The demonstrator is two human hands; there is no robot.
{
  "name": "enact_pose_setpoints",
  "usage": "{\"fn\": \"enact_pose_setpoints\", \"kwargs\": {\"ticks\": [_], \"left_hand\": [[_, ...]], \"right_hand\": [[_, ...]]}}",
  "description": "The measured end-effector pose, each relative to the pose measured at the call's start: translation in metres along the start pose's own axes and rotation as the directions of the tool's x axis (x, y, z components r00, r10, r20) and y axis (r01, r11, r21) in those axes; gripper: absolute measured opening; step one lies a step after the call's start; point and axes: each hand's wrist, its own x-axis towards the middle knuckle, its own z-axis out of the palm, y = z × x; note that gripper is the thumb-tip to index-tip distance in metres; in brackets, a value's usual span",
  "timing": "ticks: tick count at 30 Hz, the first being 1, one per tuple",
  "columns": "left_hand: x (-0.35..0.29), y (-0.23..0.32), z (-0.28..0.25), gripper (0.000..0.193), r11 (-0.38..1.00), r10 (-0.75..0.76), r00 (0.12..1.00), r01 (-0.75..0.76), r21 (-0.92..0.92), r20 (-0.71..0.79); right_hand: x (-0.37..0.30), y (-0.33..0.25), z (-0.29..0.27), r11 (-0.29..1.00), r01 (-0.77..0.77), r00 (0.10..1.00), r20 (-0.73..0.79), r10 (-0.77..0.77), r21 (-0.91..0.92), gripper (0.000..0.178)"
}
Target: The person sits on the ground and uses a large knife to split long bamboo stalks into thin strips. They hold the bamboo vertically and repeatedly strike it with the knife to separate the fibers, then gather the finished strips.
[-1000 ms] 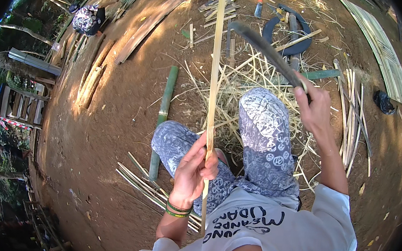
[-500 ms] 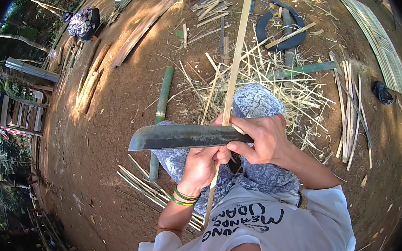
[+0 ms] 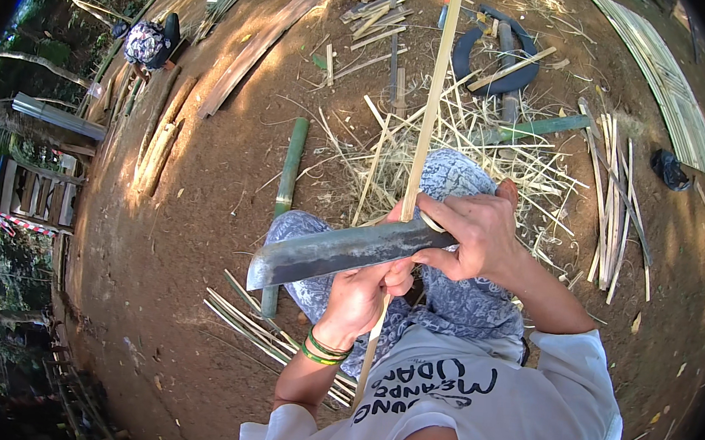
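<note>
A long pale bamboo strip (image 3: pixel 433 100) runs upright through the middle, from the top edge down to my shirt. My left hand (image 3: pixel 355 301) is closed around it below a machete, partly behind the blade. The dark, broad-bladed machete (image 3: pixel 341 254) lies across the strip, its squared tip toward the left and tilted down. Its blade hides part of the strip and some of my left fingers. My right hand (image 3: pixel 474 236) grips the machete at the blade's right end, thumb pressed along it; the handle is hidden. A small pale curl (image 3: pixel 431 222) sits by my right fingers.
Bamboo shavings (image 3: pixel 519 164) are heaped beyond my knees. A green bamboo pole (image 3: pixel 290 167) and cut strips (image 3: pixel 265 330) lie to the left, more strips (image 3: pixel 613 203) to the right. A dark ring-shaped cushion (image 3: pixel 464 51) lies ahead. Another person (image 3: pixel 146 43) crouches far left.
The machete has shifted a little to the right, and its tip now dips lower. The strip's upper end leans further right. Both hands keep their grip.
</note>
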Motion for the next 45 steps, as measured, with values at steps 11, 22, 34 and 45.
{"fn": "enact_pose_setpoints", "kwargs": {"ticks": [11, 22, 34, 45], "left_hand": [[-0.007, 0.011, -0.004, 0.054, 0.998, 0.023, 1.0, -0.022, -0.057, 0.003], [-0.026, 0.004, -0.041, 0.049, 0.994, 0.05, 0.998, -0.053, -0.095, -0.031], [0.007, -0.009, -0.015, 0.053, 1.0, -0.026, 1.0, 0.026, -0.002, -0.002], [-0.011, -0.007, -0.009, 0.037, 0.99, -0.093, 0.992, 0.083, -0.117, -0.081]], "right_hand": [[-0.004, 0.018, -0.01, 0.994, 0.01, 1.0, -0.002, -0.01, -0.108, 0.073], [-0.03, 0.096, -0.055, 0.744, -0.658, 0.724, -0.177, 0.667, 0.114, 0.062], [-0.003, -0.012, 0.013, 0.962, -0.213, 0.968, 0.168, 0.184, 0.172, 0.062], [-0.001, -0.001, 0.008, 0.998, -0.024, 0.999, 0.036, 0.022, 0.058, 0.061]]}}
